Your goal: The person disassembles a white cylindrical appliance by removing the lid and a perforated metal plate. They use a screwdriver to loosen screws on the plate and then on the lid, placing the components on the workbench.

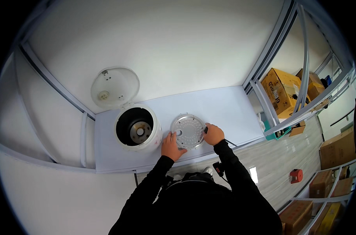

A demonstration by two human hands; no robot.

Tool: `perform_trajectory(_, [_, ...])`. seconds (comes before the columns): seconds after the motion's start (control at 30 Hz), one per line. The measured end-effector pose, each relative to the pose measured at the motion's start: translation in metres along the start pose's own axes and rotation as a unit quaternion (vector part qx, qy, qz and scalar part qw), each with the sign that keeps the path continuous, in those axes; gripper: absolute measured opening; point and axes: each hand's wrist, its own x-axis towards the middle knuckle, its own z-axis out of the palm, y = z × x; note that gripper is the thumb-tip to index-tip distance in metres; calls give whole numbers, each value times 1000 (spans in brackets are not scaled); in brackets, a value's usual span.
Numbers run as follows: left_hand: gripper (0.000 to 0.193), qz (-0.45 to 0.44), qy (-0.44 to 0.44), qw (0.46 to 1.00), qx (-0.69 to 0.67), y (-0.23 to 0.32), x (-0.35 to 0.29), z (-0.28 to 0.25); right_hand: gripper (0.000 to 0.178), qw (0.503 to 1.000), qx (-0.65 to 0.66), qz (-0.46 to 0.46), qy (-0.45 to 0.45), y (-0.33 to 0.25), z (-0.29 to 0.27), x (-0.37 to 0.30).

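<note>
On the pale bench, a white rice cooker (156, 133) stands with its lid (119, 87) raised; its dark inside shows a heating plate (140, 132) and no pot. To its right lies a round metal inner lid (191, 129), dotted with small holes. My left hand (171, 148) holds its lower-left rim, thumb and fingers apart along the edge. At the right rim my right hand (214, 135) is closed around a slim tool (205, 129). Its black end points at the disc, and a thin dark shaft sticks out past my wrist; its exact kind is unclear.
A white wall backs the bench (225, 105), and grey metal posts frame both sides. Beyond the right post are a yellow carton (281, 92) and a teal crate (277, 135). A red stool (296, 176) stands on the floor near shelves of brown boxes (320, 184).
</note>
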Motion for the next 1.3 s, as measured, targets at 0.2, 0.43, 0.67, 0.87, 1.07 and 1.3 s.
perform_trajectory(0.2, [99, -4, 19, 1000, -13, -5, 2, 9, 47, 998, 57, -2, 4, -6, 6, -2])
perform_trajectory(0.43, [93, 32, 56, 997, -48, 7, 5, -1, 45, 996, 84, -2, 40, -3, -12, -3])
perform_trajectory(0.67, [92, 74, 58, 995, -37, 58, 27, 6, 44, 992, 104, 3, 70, 40, -44, -5])
perform_trajectory(0.87, [90, 92, 42, 995, -19, 114, 46, 46, 40, 993, 88, 27, 69, 101, -74, -9])
perform_trajectory(1.07, [81, 80, 15, 996, 39, 165, 53, 82, 40, 996, 80, 32, 34, 161, -86, -3])
perform_trajectory(1.3, [82, 14, -22, 995, 99, 184, 55, 104, 35, 996, 79, 2, -38, 186, -86, 7])
